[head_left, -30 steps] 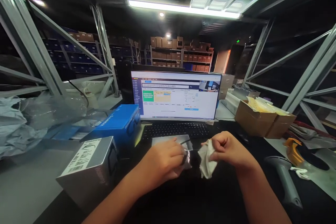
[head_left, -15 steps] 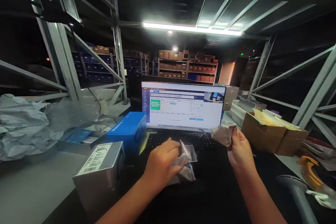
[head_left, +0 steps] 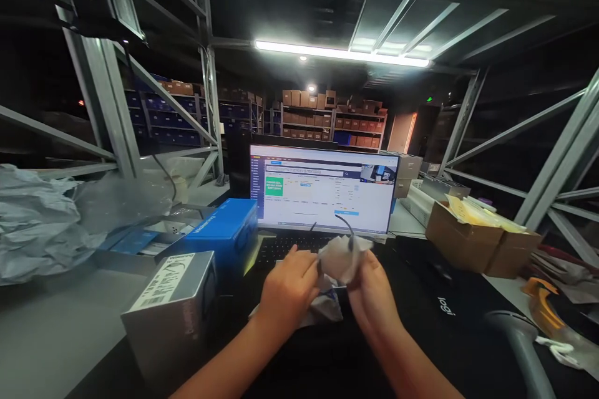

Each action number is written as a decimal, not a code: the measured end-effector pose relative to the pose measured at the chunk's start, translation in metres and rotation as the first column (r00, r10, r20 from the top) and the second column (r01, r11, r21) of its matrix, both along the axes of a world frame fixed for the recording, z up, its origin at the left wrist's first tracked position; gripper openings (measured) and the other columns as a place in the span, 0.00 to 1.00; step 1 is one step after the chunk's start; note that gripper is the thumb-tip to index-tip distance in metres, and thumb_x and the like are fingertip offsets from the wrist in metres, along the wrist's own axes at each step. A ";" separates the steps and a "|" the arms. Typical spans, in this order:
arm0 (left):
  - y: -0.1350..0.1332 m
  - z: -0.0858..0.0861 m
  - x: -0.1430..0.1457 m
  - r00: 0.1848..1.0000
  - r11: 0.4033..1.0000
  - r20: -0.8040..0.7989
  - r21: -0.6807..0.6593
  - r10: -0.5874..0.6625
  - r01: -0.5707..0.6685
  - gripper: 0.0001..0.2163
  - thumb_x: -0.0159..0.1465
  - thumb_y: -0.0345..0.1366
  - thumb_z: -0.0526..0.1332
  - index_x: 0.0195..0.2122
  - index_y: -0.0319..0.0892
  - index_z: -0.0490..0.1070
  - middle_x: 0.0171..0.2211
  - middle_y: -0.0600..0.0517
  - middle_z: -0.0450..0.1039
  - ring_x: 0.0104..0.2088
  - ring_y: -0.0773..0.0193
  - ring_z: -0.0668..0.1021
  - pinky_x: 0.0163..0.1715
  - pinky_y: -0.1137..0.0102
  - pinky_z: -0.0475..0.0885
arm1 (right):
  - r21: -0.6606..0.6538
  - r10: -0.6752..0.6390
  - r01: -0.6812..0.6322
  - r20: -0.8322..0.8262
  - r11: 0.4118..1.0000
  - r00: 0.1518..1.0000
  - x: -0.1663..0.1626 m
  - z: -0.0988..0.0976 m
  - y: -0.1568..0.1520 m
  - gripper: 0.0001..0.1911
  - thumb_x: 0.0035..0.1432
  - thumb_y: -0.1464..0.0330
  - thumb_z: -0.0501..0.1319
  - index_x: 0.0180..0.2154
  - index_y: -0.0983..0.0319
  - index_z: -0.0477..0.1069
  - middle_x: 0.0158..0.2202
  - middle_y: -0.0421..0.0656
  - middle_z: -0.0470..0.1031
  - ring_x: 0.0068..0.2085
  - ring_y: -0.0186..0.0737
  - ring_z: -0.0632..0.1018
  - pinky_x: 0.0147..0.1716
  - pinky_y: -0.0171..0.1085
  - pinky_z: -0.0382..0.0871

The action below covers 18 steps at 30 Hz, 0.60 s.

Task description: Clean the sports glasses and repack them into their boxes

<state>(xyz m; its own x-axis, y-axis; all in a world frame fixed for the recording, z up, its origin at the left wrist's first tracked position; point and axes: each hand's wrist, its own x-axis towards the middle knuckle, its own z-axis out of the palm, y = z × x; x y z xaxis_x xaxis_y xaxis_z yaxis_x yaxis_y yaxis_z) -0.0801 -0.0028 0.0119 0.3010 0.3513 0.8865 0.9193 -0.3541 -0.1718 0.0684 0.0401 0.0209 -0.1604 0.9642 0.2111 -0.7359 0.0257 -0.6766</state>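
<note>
My left hand (head_left: pixel 290 280) is closed near the middle, its fingertips pressed against a pale crumpled cloth (head_left: pixel 340 259). From the right, my right hand (head_left: pixel 374 283) grips the same cloth. Out of its top sticks an item with thin dark curved arms (head_left: pixel 346 223); the rest of it is covered, so its kind is unclear. Beneath the hands lies another pale wrapping (head_left: pixel 322 310) with a blue mark, partly hidden by my left hand. A keyboard (head_left: pixel 285 243) and a lit monitor (head_left: pixel 309 196) are just beyond.
On the left stand a grey box (head_left: pixel 163 318) with a label, a blue box (head_left: pixel 222 230) and crumpled packing paper (head_left: pixel 42 224). To the right are a cardboard box (head_left: pixel 468 237) of yellowish packets, a handheld scanner (head_left: pixel 524 343) and a tape dispenser (head_left: pixel 545 305).
My right hand has brought the cloth leftward to my left hand. The cloth now wraps the item with dark arms, and the clear piece near my left fingers is no longer visible.
</note>
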 end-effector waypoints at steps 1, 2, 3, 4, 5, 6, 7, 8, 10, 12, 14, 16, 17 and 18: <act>-0.001 0.000 0.002 0.999 1.000 -0.052 0.009 0.000 0.000 0.06 0.65 0.27 0.57 0.39 0.41 0.73 0.39 0.47 0.80 0.41 0.56 0.82 0.51 0.54 0.79 | -0.007 0.011 -0.011 0.010 1.000 1.000 0.002 0.001 0.001 0.29 0.40 0.58 0.78 0.22 0.59 0.58 0.23 0.34 0.69 0.26 0.31 0.69 0.29 0.32 0.68; -0.002 0.001 0.005 0.995 1.000 -0.101 0.014 -0.009 0.010 0.07 0.66 0.26 0.57 0.39 0.40 0.73 0.39 0.46 0.80 0.42 0.55 0.82 0.52 0.54 0.78 | -0.018 0.018 -0.018 0.020 1.000 1.000 0.004 0.002 0.003 0.31 0.38 0.59 0.79 0.21 0.60 0.55 0.21 0.33 0.66 0.24 0.30 0.67 0.27 0.31 0.66; -0.004 0.001 0.007 0.989 1.000 -0.143 0.016 -0.022 0.024 0.07 0.67 0.26 0.56 0.39 0.39 0.73 0.39 0.45 0.81 0.42 0.55 0.82 0.53 0.53 0.78 | -0.033 0.022 -0.022 0.026 0.999 0.999 0.007 0.003 0.006 0.33 0.38 0.60 0.79 0.20 0.60 0.53 0.21 0.32 0.65 0.24 0.30 0.66 0.27 0.31 0.65; -0.005 0.001 0.009 0.985 0.999 -0.171 0.019 -0.035 0.039 0.07 0.67 0.27 0.56 0.39 0.38 0.73 0.40 0.45 0.81 0.43 0.54 0.82 0.53 0.53 0.78 | -0.048 0.024 -0.022 0.027 0.999 0.999 0.009 0.003 0.008 0.34 0.37 0.60 0.79 0.21 0.60 0.52 0.22 0.33 0.65 0.24 0.30 0.66 0.28 0.32 0.66; -0.006 0.000 0.011 0.982 0.999 -0.184 0.019 -0.044 0.048 0.07 0.68 0.27 0.55 0.40 0.37 0.73 0.41 0.44 0.81 0.43 0.54 0.82 0.53 0.53 0.78 | -0.059 0.027 -0.025 0.028 0.998 0.999 0.010 0.003 0.010 0.33 0.37 0.59 0.79 0.21 0.59 0.53 0.23 0.33 0.67 0.26 0.31 0.67 0.29 0.32 0.67; -0.007 -0.001 0.012 0.982 0.999 -0.183 0.016 -0.045 0.049 0.07 0.68 0.27 0.55 0.40 0.37 0.73 0.41 0.43 0.81 0.43 0.53 0.82 0.52 0.53 0.78 | -0.066 0.032 -0.030 0.028 0.997 0.999 0.011 0.004 0.010 0.33 0.37 0.59 0.79 0.21 0.59 0.54 0.24 0.34 0.68 0.27 0.32 0.68 0.30 0.33 0.67; -0.008 -0.002 0.014 0.985 0.999 -0.169 0.013 -0.037 0.040 0.07 0.68 0.27 0.55 0.41 0.36 0.73 0.42 0.43 0.81 0.43 0.53 0.82 0.52 0.53 0.78 | -0.070 0.034 -0.032 0.027 0.997 0.999 0.011 0.004 0.009 0.32 0.38 0.58 0.79 0.22 0.59 0.54 0.25 0.35 0.68 0.27 0.32 0.69 0.31 0.34 0.68; -0.009 -0.003 0.015 0.989 1.000 -0.146 0.010 -0.025 0.027 0.07 0.69 0.28 0.55 0.41 0.36 0.73 0.42 0.42 0.81 0.43 0.52 0.82 0.51 0.53 0.78 | -0.072 0.032 -0.030 0.022 0.997 0.999 0.010 0.004 0.006 0.32 0.38 0.57 0.79 0.22 0.59 0.54 0.25 0.35 0.68 0.28 0.33 0.69 0.32 0.34 0.68; -0.013 -0.005 0.018 0.995 1.000 -0.099 0.010 -0.004 0.005 0.08 0.70 0.31 0.55 0.38 0.37 0.73 0.42 0.41 0.80 0.44 0.51 0.82 0.49 0.53 0.79 | -0.056 0.005 -0.005 0.004 0.998 1.000 0.004 0.002 -0.005 0.34 0.39 0.57 0.78 0.22 0.59 0.51 0.23 0.34 0.65 0.27 0.32 0.67 0.30 0.33 0.66; -0.018 -0.006 0.020 0.998 1.000 -0.066 0.009 0.023 -0.022 0.11 0.71 0.34 0.54 0.33 0.39 0.72 0.40 0.41 0.81 0.41 0.52 0.83 0.45 0.55 0.80 | -0.017 -0.033 0.033 0.008 0.999 0.999 -0.004 -0.005 -0.021 0.33 0.42 0.57 0.77 0.22 0.59 0.50 0.21 0.33 0.62 0.25 0.30 0.64 0.27 0.31 0.63; -0.023 -0.004 0.022 0.996 0.997 -0.042 0.041 0.073 -0.071 0.13 0.71 0.34 0.53 0.30 0.40 0.71 0.37 0.40 0.80 0.36 0.52 0.83 0.37 0.59 0.81 | 0.051 -0.088 0.085 0.064 0.995 0.994 -0.013 -0.016 -0.036 0.32 0.45 0.57 0.76 0.21 0.59 0.51 0.20 0.33 0.60 0.24 0.30 0.61 0.25 0.30 0.60; -0.027 -0.002 0.023 0.992 0.989 -0.027 0.077 0.126 -0.124 0.12 0.70 0.31 0.53 0.30 0.39 0.72 0.35 0.40 0.80 0.33 0.52 0.83 0.30 0.62 0.80 | 0.124 -0.166 0.148 0.148 0.981 0.975 -0.019 -0.025 -0.045 0.33 0.46 0.56 0.75 0.18 0.60 0.50 0.18 0.33 0.57 0.24 0.30 0.58 0.24 0.30 0.57; -0.028 -0.001 0.023 0.990 0.987 -0.020 0.087 0.140 -0.137 0.13 0.70 0.31 0.52 0.30 0.39 0.72 0.33 0.40 0.80 0.31 0.52 0.82 0.27 0.63 0.79 | 0.151 -0.188 0.162 0.181 0.975 0.965 -0.019 -0.027 -0.047 0.34 0.46 0.57 0.75 0.17 0.60 0.50 0.18 0.33 0.56 0.24 0.29 0.58 0.24 0.30 0.57; -0.029 0.001 0.022 0.990 0.987 -0.018 0.086 0.141 -0.139 0.13 0.70 0.32 0.53 0.29 0.39 0.72 0.32 0.40 0.80 0.30 0.52 0.82 0.25 0.64 0.78 | 0.160 -0.186 0.156 0.195 0.975 0.963 -0.018 -0.025 -0.045 0.34 0.45 0.57 0.75 0.17 0.60 0.49 0.17 0.33 0.55 0.23 0.29 0.57 0.23 0.30 0.56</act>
<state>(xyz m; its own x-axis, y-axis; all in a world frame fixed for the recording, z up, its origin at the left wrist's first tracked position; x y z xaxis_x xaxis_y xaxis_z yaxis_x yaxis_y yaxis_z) -0.0578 -0.0319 0.0125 0.2754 0.3157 0.9080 0.9540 -0.2057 -0.2179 0.0507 -0.0053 -0.0044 -0.0505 0.9436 0.3271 -0.5558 0.2455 -0.7942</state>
